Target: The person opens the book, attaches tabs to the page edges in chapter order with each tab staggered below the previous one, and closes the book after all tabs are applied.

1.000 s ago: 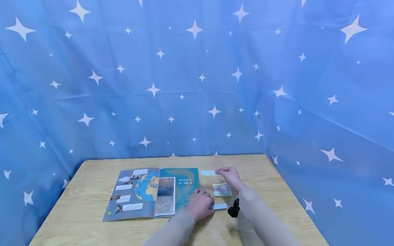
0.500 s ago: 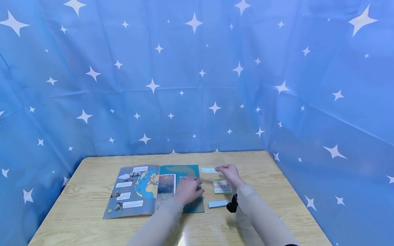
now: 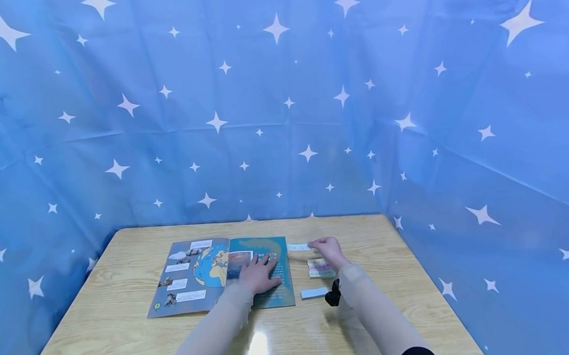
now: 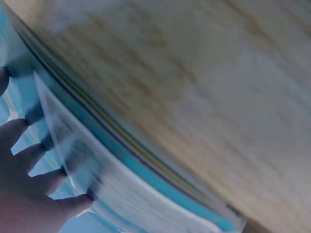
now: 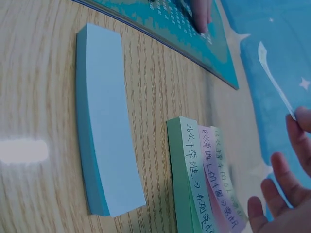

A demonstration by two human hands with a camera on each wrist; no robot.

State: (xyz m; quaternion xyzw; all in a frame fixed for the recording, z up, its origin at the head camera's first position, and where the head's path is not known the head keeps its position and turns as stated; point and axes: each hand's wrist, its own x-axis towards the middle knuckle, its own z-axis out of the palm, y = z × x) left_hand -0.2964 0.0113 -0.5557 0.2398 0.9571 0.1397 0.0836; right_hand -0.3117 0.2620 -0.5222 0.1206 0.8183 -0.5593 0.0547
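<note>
An open magazine point(image 3: 285, 298) lies on the table, with a globe picture on its left page and a teal right page. My left hand point(image 3: 258, 276) rests on the right page with fingers spread, partly covering a painting. In the left wrist view the fingertips point(image 4: 88, 198) reach over that page. Between thumb and finger my right hand point(image 3: 329, 250) pinches a sticky note point(image 3: 297, 247), a narrow pale strip just beyond the page's right edge. The right wrist view shows this strip point(image 5: 274, 80) nearly edge-on and curved, off the table; the other fingers are spread loosely.
A blank light-blue sticky note pad point(image 3: 314, 293) lies right of the magazine. Behind it sits a green pad point(image 5: 181, 179) with handwritten green and pink notes on top. A black device hangs at my right wrist. Blue star-printed curtains point(image 3: 282, 120) enclose the table.
My left hand has moved from beside the blue pad leftward onto the right page and spread out, uncovering the pad. My right hand still pinches the strip, slightly nearer the magazine.
</note>
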